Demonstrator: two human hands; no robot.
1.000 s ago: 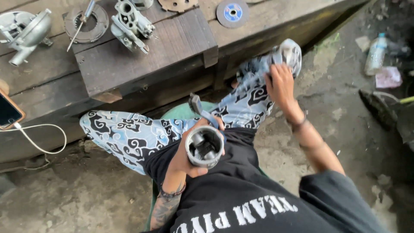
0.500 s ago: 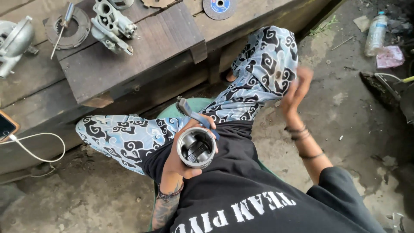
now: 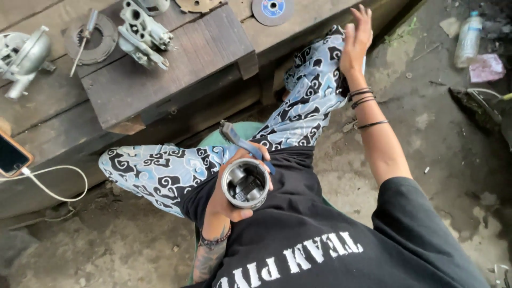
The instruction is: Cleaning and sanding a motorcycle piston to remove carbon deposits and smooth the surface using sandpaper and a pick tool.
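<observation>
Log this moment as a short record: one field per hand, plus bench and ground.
left hand: holds a metal piston, open end up, and blue-handled pliers
right hand: open, raised at the patterned knee, holding nothing
bench: wooden; engine part, round plate with screwdriver, cutting disc
ground: plastic bottle; phone on a cable

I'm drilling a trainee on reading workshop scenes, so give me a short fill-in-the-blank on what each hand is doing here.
1. The left hand holds a round metal piston, its open end facing ____.
2. The same hand also grips a ____-handled tool.
3. The right hand is raised with its fingers ____ and holds nothing.
4. A phone with a white ____ lies at the left edge.

Missing words: up; blue; spread; cable
</observation>
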